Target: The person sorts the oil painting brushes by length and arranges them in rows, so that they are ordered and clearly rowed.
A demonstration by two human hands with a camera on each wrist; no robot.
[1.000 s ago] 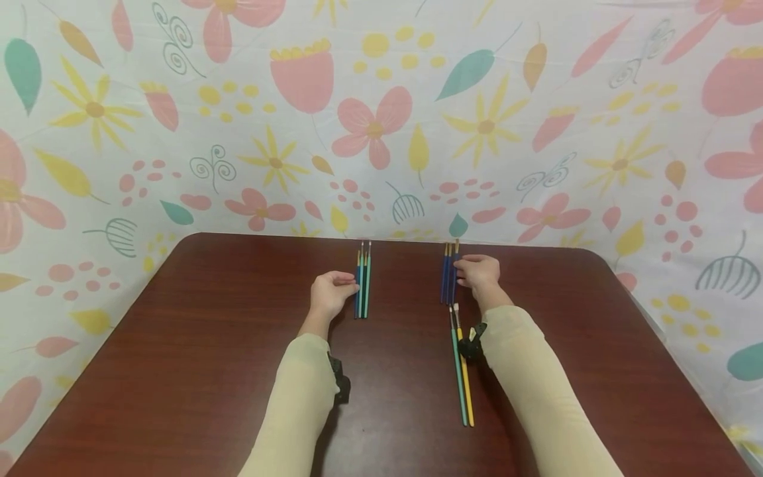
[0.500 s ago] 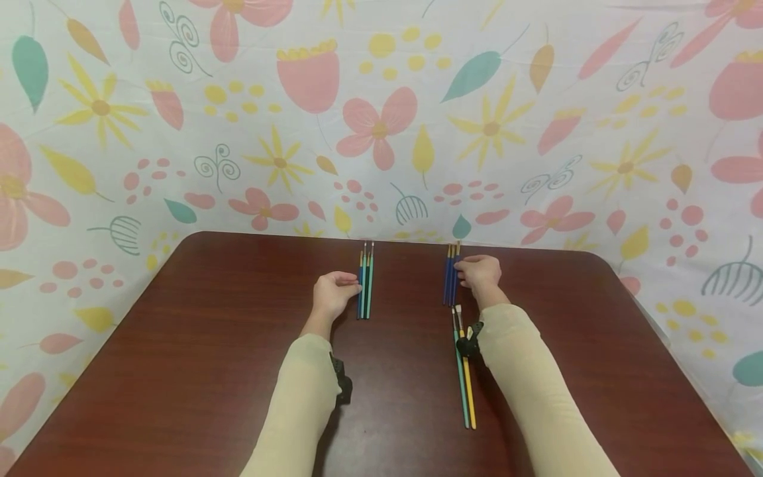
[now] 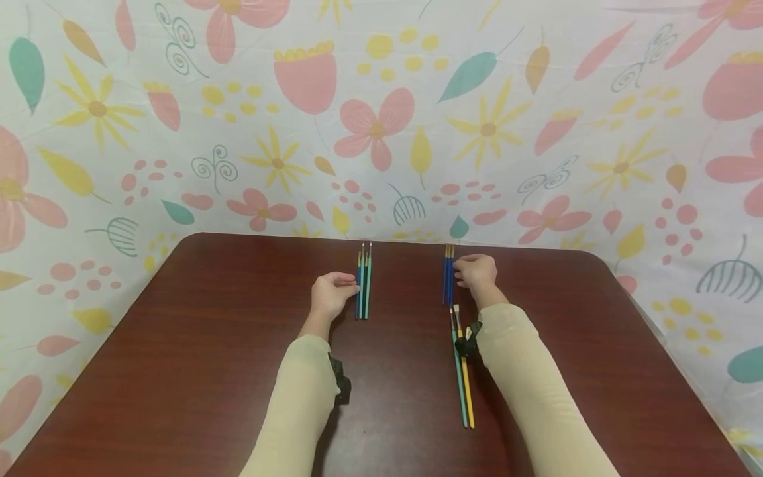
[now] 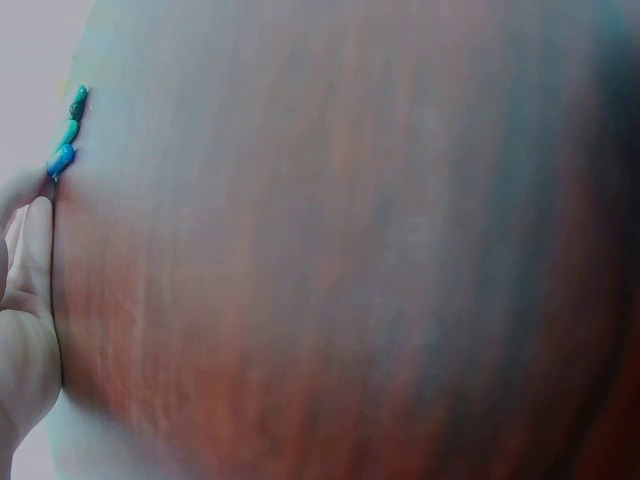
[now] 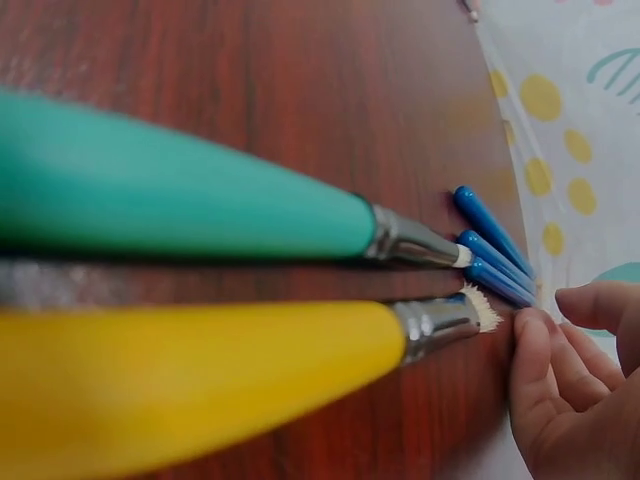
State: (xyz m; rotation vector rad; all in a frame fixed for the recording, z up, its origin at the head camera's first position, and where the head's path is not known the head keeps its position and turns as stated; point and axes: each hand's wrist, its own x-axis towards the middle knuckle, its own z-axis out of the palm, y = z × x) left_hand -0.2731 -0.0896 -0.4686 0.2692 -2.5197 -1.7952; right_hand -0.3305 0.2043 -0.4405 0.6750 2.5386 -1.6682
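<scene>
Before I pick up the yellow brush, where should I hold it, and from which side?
I would pinch the yellow brush low on its handle, with the right hand, from above and slightly right. It lies flat, handle end toward you, and that lower part is uncovered in the head view. The green brush lies close along its left, so that side looks tight.

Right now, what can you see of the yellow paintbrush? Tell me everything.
The yellow paintbrush has a glossy, slim handle, a shiny metal-looking ferrule and short, pale, slightly splayed bristles. It lies on the dark reddish-brown table, bristles toward the far edge, handle end toward the near side, just right of the teal paintbrush with a narrow gap between them. It is not being held. The black wrist device hides part of it in the head view; whether the two touch cannot be told.
</scene>
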